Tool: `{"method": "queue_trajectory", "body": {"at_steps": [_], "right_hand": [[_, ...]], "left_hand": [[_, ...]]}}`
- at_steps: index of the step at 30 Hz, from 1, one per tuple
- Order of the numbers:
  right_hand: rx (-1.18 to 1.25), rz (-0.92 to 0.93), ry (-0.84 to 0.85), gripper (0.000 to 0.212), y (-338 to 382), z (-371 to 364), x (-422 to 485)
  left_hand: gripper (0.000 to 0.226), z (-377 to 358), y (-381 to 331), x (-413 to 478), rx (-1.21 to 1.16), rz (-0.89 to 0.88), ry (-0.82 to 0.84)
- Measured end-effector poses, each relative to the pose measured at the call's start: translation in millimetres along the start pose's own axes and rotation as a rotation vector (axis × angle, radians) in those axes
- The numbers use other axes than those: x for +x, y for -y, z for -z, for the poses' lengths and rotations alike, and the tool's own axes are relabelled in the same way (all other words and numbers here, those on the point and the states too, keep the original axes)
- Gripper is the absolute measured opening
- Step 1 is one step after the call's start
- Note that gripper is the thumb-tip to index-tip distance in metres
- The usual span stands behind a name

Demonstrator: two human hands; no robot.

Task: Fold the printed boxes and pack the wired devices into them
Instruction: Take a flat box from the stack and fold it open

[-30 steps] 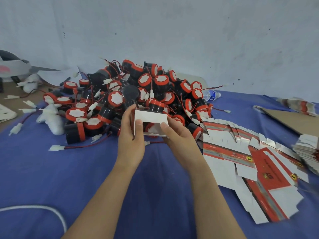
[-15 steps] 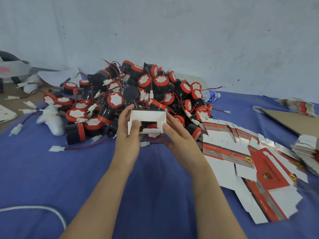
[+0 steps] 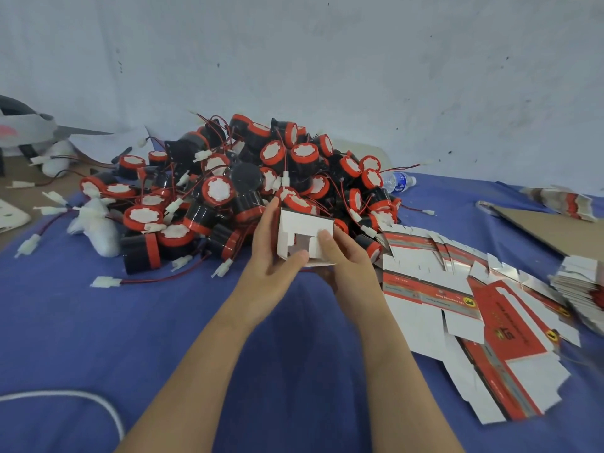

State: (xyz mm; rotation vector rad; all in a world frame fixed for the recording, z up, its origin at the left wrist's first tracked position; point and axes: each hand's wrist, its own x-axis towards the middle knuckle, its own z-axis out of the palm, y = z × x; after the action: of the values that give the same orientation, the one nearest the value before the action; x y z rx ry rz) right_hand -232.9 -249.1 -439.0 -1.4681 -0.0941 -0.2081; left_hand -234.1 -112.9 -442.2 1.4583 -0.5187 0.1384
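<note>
Blue cloth (image 3: 98, 338) covers the whole table, with a scuffed whitish wall (image 3: 359, 60) right behind it. Both hands are up front, holding a half-folded box (image 3: 305, 225) just above the cloth, white inside facing the camera, right in front of the pile. The left hand (image 3: 271, 273) wraps the box's left side: fingers curled up round the far edge, thumb tucked on the lower front corner. The right hand (image 3: 349, 266) has its thumb (image 3: 325, 238) pressed on a white flap at the open face, and the rest of its fingers go under or behind the box, so I can't tell how they're sitting.

Behind the box is a big heap of wired devices (image 3: 248, 178): black bodies, red rims, white centres, red and black leads with white plugs everywhere. Flat printed boxes (image 3: 457, 305) are fanned out to the right, touching the heap, with a tighter stack (image 3: 581, 282) at the far edge. A water bottle (image 3: 397, 182) lies behind the heap, a brown cardboard sheet (image 3: 549, 230) sits at the back right, and a white cable (image 3: 81, 397) loops along the bottom left.
</note>
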Motion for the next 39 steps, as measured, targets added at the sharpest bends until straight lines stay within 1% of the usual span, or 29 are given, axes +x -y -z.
{"method": "queue_trajectory", "body": {"at_steps": [2,4,5,6,7,9,12,14,17,20,24,25,28,30,31,32,34,36,37,39], "right_hand": [[-0.028,-0.013,0.049,0.023,0.2,2.7,-0.5],[-0.050,-0.033,0.114,0.025,0.6,6.2,0.1],[-0.075,-0.035,0.123,0.024,0.8,7.3,0.6],[-0.094,-0.030,0.112,0.023,0.6,7.4,1.0],[-0.099,-0.021,0.087,0.023,0.0,7.4,1.5],[-0.071,-0.003,0.040,0.024,-2.1,6.9,2.4],[0.020,0.018,0.031,0.033,-2.3,5.8,1.8],[0.066,0.032,0.034,0.041,-0.6,5.7,1.8],[0.047,0.043,0.080,0.052,3.0,2.9,0.6],[-0.039,0.056,0.145,0.060,5.4,-0.1,-2.3],[-0.048,0.081,0.112,0.054,6.0,-4.6,-3.8],[-0.022,0.070,0.131,0.057,5.7,-5.4,-3.8],[0.063,0.048,0.278,0.060,3.5,-4.7,-2.2],[-0.005,0.103,0.329,0.066,1.7,-4.2,-2.9],[-0.044,0.133,0.298,0.066,1.8,-5.9,-2.6],[-0.062,0.160,0.225,0.062,1.7,-8.4,-2.3],[-0.066,0.204,0.002,0.046,-1.7,-13.7,-0.1],[-0.109,0.233,-0.200,0.029,-4.4,-18.6,2.0],[-0.136,0.243,-0.247,0.025,-5.9,-20.0,2.2],[-0.151,0.248,-0.273,0.026,-7.2,-21.9,1.5]], "left_hand": [[0.064,2.0,0.6,0.4,-0.030,0.000,-0.024],[0.051,3.9,-2.2,2.0,-0.128,0.038,-0.024],[0.051,4.7,-2.8,3.3,-0.171,0.052,-0.012],[0.055,4.5,-2.2,4.5,-0.214,0.065,0.000],[0.051,4.8,-1.3,6.2,-0.262,0.089,-0.008],[0.031,5.2,1.0,8.1,-0.262,0.109,-0.029],[0.040,5.1,2.1,3.7,-0.078,0.021,-0.029],[0.038,6.5,3.4,3.0,-0.042,0.003,-0.085],[0.035,5.6,3.4,4.7,-0.012,0.021,-0.173],[0.037,7.0,4.9,4.8,-0.029,0.053,-0.201],[0.041,8.1,5.5,4.2,-0.067,0.036,-0.175],[0.041,8.1,5.0,4.3,-0.067,0.025,-0.188],[0.043,11.2,4.6,5.6,-0.120,0.022,-0.291],[0.046,13.0,3.2,5.5,-0.154,0.026,-0.315],[0.046,12.8,3.0,5.8,-0.171,0.034,-0.302],[0.045,12.1,2.8,6.2,-0.187,0.048,-0.280],[0.040,8.4,1.2,7.0,-0.199,0.070,-0.217],[0.045,3.7,0.6,6.0,-0.157,0.077,-0.144],[0.048,1.1,0.9,5.0,-0.102,0.061,-0.124],[0.053,-3.0,3.3,2.4,0.036,0.015,-0.140]]}}
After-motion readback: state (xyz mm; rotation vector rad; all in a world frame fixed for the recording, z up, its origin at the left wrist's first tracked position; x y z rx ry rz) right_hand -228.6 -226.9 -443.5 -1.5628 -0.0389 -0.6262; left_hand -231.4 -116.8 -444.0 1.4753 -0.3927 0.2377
